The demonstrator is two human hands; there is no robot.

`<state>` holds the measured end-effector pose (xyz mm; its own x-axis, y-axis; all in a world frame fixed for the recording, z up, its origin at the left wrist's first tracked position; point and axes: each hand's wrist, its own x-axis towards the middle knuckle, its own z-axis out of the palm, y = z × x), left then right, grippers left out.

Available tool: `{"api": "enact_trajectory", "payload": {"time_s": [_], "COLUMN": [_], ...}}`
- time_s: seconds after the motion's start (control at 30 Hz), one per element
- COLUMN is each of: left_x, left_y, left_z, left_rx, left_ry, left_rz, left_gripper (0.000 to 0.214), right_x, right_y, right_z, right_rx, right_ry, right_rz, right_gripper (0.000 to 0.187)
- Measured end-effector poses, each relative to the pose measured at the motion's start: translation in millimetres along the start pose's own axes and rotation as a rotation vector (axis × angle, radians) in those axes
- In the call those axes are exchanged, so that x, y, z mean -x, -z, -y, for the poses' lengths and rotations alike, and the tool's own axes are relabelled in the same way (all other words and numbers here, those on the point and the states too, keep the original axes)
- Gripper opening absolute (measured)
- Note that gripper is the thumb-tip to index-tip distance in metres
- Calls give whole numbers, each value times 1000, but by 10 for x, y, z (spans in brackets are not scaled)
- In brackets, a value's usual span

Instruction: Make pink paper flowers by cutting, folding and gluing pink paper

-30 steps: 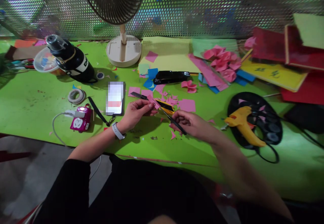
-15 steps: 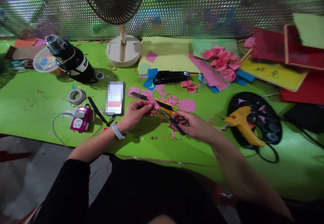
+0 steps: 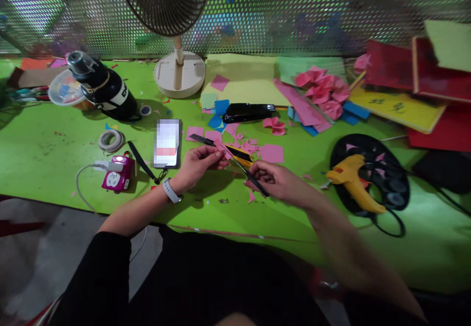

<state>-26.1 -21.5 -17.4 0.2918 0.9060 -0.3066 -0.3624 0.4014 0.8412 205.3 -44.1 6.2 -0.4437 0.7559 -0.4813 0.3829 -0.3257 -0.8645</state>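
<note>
Between the pinched thumb and fingers of my left hand (image 3: 203, 163) is a small pink paper piece (image 3: 220, 146). My right hand (image 3: 270, 178) is closed around black-handled scissors (image 3: 260, 185), whose narrow blades point up and left to the paper. Whether the blades are apart I cannot tell. Just behind both hands lies a yellow-and-black utility knife (image 3: 241, 156), partly covered by the paper. Pink scraps (image 3: 248, 145) and a pink paper square (image 3: 274, 153) surround the knife. A folded pink paper flower (image 3: 274, 125) sits farther back, near a black stapler (image 3: 248, 112).
Left of my hands are a phone (image 3: 167, 144), a purple power adapter (image 3: 117, 174), a tape roll (image 3: 111, 141) and a dark bottle (image 3: 110, 90). A fan (image 3: 179, 74) stands behind. To the right, a yellow glue gun (image 3: 349, 176) rests on a black palette (image 3: 399, 178); pink flowers (image 3: 324, 90) are piled behind.
</note>
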Motion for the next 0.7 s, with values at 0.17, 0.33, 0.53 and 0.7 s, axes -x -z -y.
{"api": "enact_trajectory", "payload": {"time_s": [0.17, 0.33, 0.53, 0.7], "left_x": [1, -7, -10, -2], "left_y": [7, 30, 32, 11], "left_z": [-9, 4, 12, -9], "left_rx": [-8, -38, -8, 8], "left_ry": [2, 8, 2, 10], "left_rz": [2, -2, 10, 0], "left_gripper": [33, 32, 31, 34], "right_x": [6, 17, 16, 7], "right_y": [-14, -17, -27, -23], "right_z": [50, 87, 102, 68], "right_rx": [0, 0, -6, 4], "right_ry": [1, 9, 3, 4], "right_rz": [-2, -2, -9, -10], "right_gripper": [52, 53, 55, 53]}}
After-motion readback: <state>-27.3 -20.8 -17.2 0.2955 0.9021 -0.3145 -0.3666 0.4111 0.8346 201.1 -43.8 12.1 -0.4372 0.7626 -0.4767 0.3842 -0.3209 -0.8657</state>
